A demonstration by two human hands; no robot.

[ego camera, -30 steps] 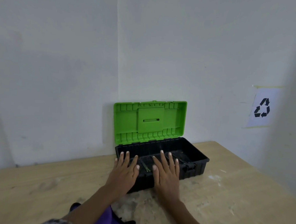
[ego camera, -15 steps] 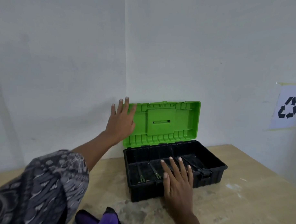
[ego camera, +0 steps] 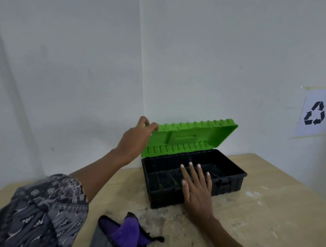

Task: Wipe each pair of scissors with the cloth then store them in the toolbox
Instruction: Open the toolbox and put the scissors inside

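Your left grip (ego camera: 137,139) curled over the lid (ego camera: 191,137); your right grip (ego camera: 197,187) lay flat, fingers straight, on the toolbox (ego camera: 228,188) rim at the far edge of the bench (ego camera: 266,210); the cloth (ego camera: 127,231) sat at its near edge.

1. Table (ego camera: 266,210): light wooden top, marked with pale smears and grey stains.
2. Wall (ego camera: 68,64): plain white, meeting a second wall at a vertical corner behind the table.
3. Paper sheet (ego camera: 313,112): white, fixed to the right-hand wall, printed with a black recycling symbol.
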